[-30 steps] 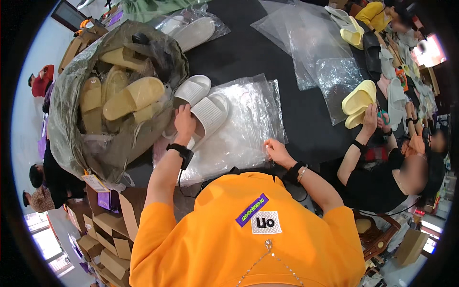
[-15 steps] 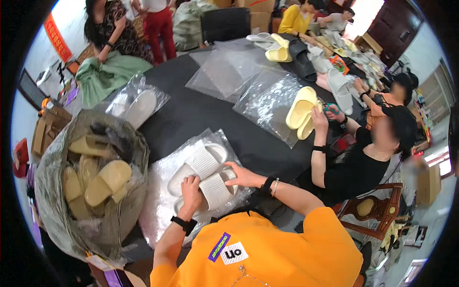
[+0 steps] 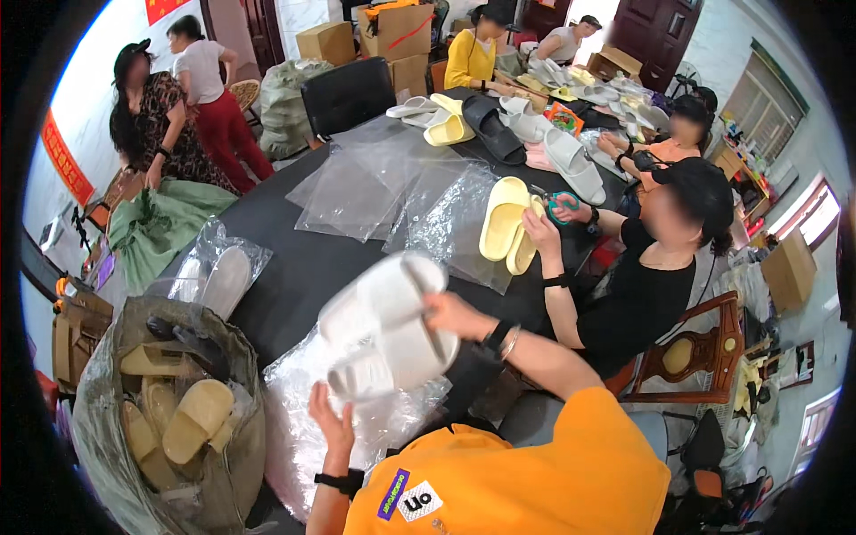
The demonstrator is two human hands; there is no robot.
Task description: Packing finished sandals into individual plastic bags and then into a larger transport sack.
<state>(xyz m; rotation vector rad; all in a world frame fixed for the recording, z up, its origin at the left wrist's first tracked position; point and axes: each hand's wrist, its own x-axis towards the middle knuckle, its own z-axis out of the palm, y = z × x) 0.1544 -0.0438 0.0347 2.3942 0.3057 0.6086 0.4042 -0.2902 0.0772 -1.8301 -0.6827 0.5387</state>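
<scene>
Step in hand looks like bagging a pair: right hand (image 3: 450, 314) is closed on two white slippers (image 3: 388, 328) stacked together, lifted above the desk (image 3: 294, 259), blurred so mid-swing by my guess. Left hand (image 3: 332, 419) is spread flat, holding nothing, palm at the edge of the crinkled clear plastic bag (image 3: 357, 419) lying under the pair. Next move would likely call for the left hand to pinch the bag mouth apart so the pair can slide in toe first; mouth not visible, can't tell which side it faces. Counts: two white slippers in hand, one clear bag under them, one already bagged pair (image 3: 214, 276) further left on the desk, one big sack (image 3: 169, 419) of tan slippers at the left, about four showing. The neighbour in black holds two yellow slippers (image 3: 504, 223).
</scene>
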